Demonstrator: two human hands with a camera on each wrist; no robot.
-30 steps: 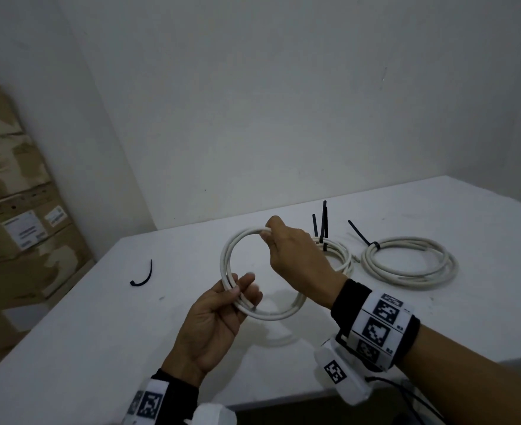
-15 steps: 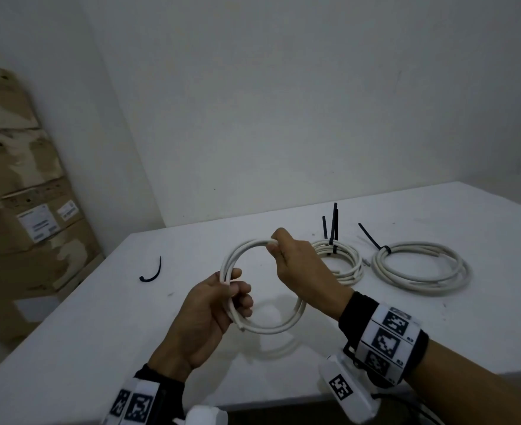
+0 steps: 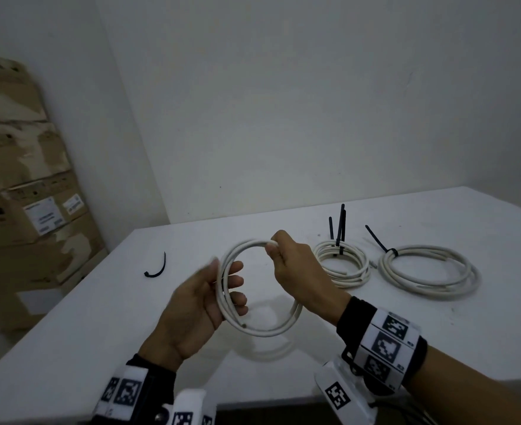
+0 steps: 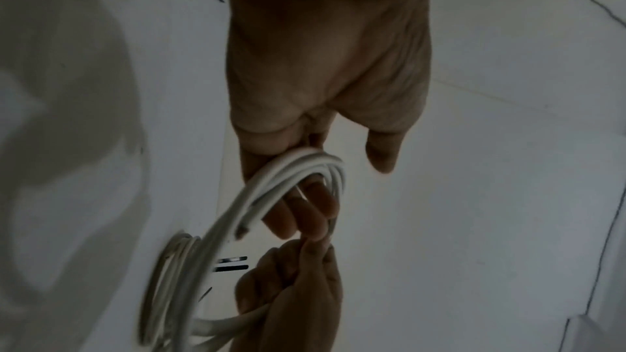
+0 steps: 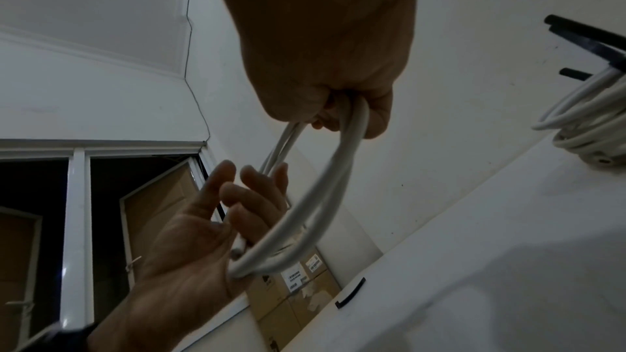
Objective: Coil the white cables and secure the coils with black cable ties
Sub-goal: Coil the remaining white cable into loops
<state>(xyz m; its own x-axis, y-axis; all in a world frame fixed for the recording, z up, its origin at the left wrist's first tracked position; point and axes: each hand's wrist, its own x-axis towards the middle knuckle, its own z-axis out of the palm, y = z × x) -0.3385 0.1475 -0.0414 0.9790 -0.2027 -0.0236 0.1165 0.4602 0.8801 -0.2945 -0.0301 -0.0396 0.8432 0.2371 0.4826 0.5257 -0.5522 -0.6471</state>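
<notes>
A white cable coil (image 3: 253, 331) hangs upright in the air above the white table (image 3: 99, 317). My right hand (image 3: 271, 246) pinches its top, seen in the right wrist view as a fist (image 5: 338, 117) around the strands (image 5: 325, 192). My left hand (image 3: 228, 280) lies against the coil's left side, fingers (image 5: 244, 197) spread and nearly straight, thumb off the cable. A cut cable end (image 4: 242, 232) shows by the left fingers. A loose black cable tie (image 3: 158, 268) lies on the table to the left.
Two tied coils lie on the table to the right: one (image 3: 342, 265) with black tie tails (image 3: 340, 228) standing up, another (image 3: 431, 271) with its tie (image 3: 378, 240) slanting out. Stacked cardboard boxes (image 3: 23, 210) stand past the table's left edge. White walls close the corner behind.
My left hand, closed round the coil half a second ago, has opened its fingers and now only supports the strands. The right hand keeps its pinch at the top.
</notes>
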